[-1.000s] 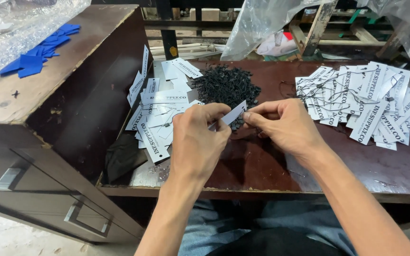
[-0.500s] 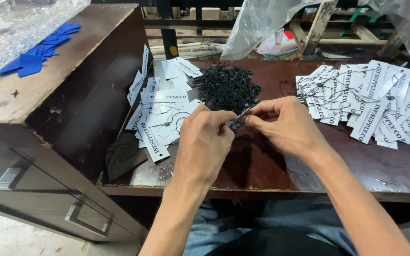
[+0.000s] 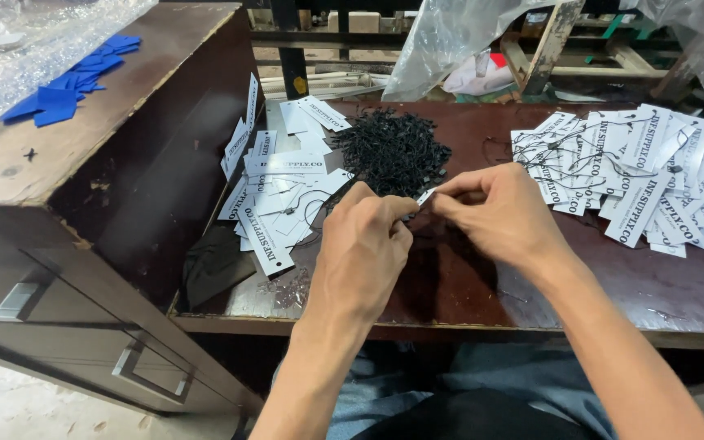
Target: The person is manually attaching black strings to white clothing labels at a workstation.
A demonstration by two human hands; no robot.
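Observation:
My left hand (image 3: 364, 244) and my right hand (image 3: 503, 213) meet over the dark wooden table (image 3: 531, 293), fingertips pinched together on one small white paper tag (image 3: 426, 195) and a thin black string. Most of the tag is hidden by my fingers. Just beyond my hands lies a heap of black string fasteners (image 3: 391, 151). A loose pile of white printed tags (image 3: 283, 191) lies left of my left hand. A second pile of white tags with black strings attached (image 3: 637, 183) lies right of my right hand.
A brown wooden cabinet with drawers (image 3: 83, 212) stands close on the left, with blue pieces (image 3: 71, 85) and clear plastic wrap on top. A black object (image 3: 213, 269) lies at the table's front left corner. Plastic bags and wooden frames stand behind the table.
The tag was held up flat between both hands; it is now turned edge-on and mostly hidden in my fingertips. Both hands have closed in on each other slightly.

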